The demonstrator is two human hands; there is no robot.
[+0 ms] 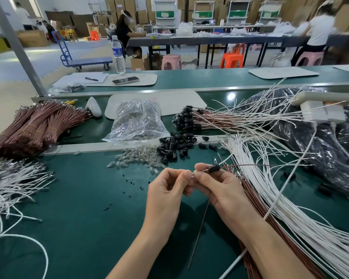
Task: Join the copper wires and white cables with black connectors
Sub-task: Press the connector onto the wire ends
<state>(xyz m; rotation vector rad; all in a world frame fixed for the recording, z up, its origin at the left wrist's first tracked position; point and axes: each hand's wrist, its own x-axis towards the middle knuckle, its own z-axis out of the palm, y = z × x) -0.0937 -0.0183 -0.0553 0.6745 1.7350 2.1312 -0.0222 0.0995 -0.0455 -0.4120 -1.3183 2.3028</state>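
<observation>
Low in the middle of the frame, both hands meet above the green worktop [79, 218]. The right hand [216, 188] has its grip clamped on a black connector [213, 169], thumb and forefinger pinching it so it lies roughly level. The left hand [167, 190] has its fingers curled, and its grip is closed on a small clear piece [193, 173] at the connector's left end; it is too small to tell just what it is. From the connector's right end a copper wire [250, 165] runs out to the right and a white cable [228, 159] rises toward the upper right. A second thin copper strand [199, 234] hangs down below the right hand toward the bottom edge. Just above the hands lies a loose heap of black connectors [175, 146], with a scatter of glass bulbs [137, 158] beside it on the left and a clear plastic bag [137, 121] behind those. Banded bundles of copper wires [34, 125] are stacked at the left edge, with loose white cables [12, 184] below them. A broad sheaf of white cables [290, 208] sweeps down the right side, copper wires showing beneath it. Right of centre, wires that already carry black connectors [189, 119] lie in a bunch, their leads reaching over a black plastic bag [320, 148]. A water bottle [118, 55] stands on the far worktop in the upper left.
</observation>
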